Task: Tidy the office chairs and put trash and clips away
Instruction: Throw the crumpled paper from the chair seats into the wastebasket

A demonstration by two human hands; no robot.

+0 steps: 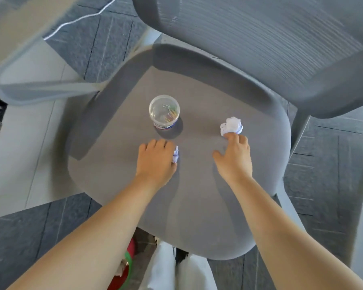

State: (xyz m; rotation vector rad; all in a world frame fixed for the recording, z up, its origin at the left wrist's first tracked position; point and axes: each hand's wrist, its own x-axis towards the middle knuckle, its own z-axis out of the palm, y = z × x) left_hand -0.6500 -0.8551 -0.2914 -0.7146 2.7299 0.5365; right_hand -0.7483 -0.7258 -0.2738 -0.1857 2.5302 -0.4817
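A grey office chair seat [117,143] fills the middle of the head view. On it stands a clear plastic tub [164,111] holding coloured paper clips. My left hand [155,161] rests on the seat just below the tub, its fingers curled over a small crumpled paper ball [176,154] that shows only at the hand's right edge. A larger crumpled white paper ball [231,126] lies on the seat to the right. My right hand [235,156] reaches to it with fingers spread, the fingertips touching its near side.
The chair's mesh backrest [260,38] rises at the top right, and a pale armrest [29,80] juts out at the left. A white cable [82,17] lies on the dark carpet. A red and green object [128,260] sits on the floor by my legs.
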